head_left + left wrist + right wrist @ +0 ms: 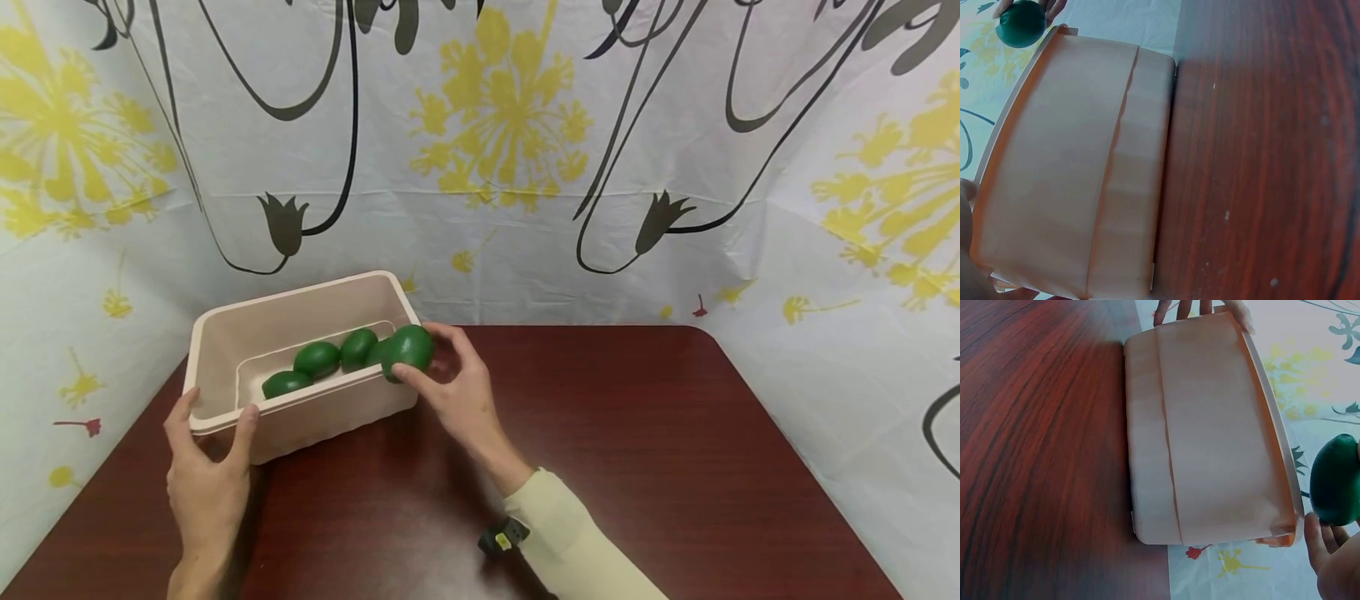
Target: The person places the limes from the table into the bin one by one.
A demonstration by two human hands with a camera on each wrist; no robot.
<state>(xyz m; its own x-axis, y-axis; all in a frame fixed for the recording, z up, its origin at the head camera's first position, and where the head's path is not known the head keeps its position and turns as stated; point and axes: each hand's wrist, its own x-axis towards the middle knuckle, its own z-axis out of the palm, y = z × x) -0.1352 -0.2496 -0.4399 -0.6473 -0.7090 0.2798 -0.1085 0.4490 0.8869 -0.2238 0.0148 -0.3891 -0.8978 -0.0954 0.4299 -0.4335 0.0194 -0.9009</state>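
My right hand point(463, 396) pinches a glossy dark-green avocado point(411, 348) between thumb and fingers, just over the right end of a beige plastic bin point(330, 421). Several more green avocados point(317, 359) lie on the bin's floor; the held one partly hides the rightmost. At the bin's front left corner, my left hand point(208, 479) grips the rim, thumb at the front and fingers round the left side. The right wrist view has the held avocado point(1337, 480) beside the rim, with the bin's outer wall point(1222, 425) facing the camera.
The bin stands on a dark red-brown wooden table point(600, 450), toward its back left. A white cloth point(480, 292) printed with yellow and grey flowers hangs behind the table and along both sides. A black device point(502, 537) is strapped at the right wrist.
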